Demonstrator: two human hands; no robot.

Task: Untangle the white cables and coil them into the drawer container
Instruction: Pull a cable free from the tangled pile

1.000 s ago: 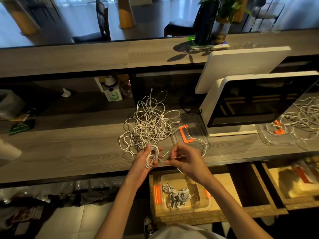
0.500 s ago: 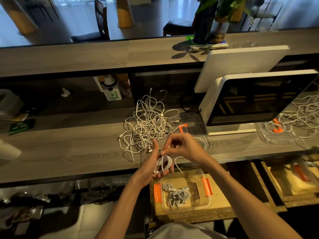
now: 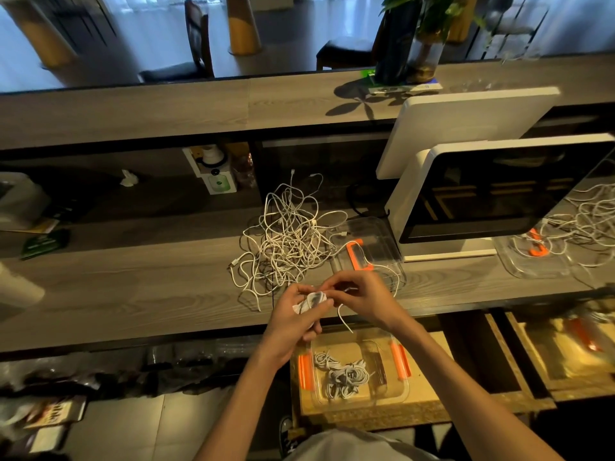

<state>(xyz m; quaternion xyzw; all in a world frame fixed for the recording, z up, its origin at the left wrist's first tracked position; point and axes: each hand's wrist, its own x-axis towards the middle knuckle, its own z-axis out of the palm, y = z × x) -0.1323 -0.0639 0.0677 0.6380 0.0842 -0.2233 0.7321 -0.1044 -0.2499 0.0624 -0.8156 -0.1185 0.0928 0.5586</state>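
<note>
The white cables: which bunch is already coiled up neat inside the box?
The coiled cables in the clear container in the open drawer. The tangled pile on the counter is loose, and the left hand holds another coil.

Left hand: coiled white cable was looped open over the fingers half a second ago, held low over the near bench edge; now bunched tighter in the grip, raised slightly, turned more upright. Right hand: a second ago it pinched the cable tail out to the right of the coil; now closed in against the coil, fingertips touching it. Loose tail: shorter than before, hanging in a small curve below the hands toward the drawer container
</note>
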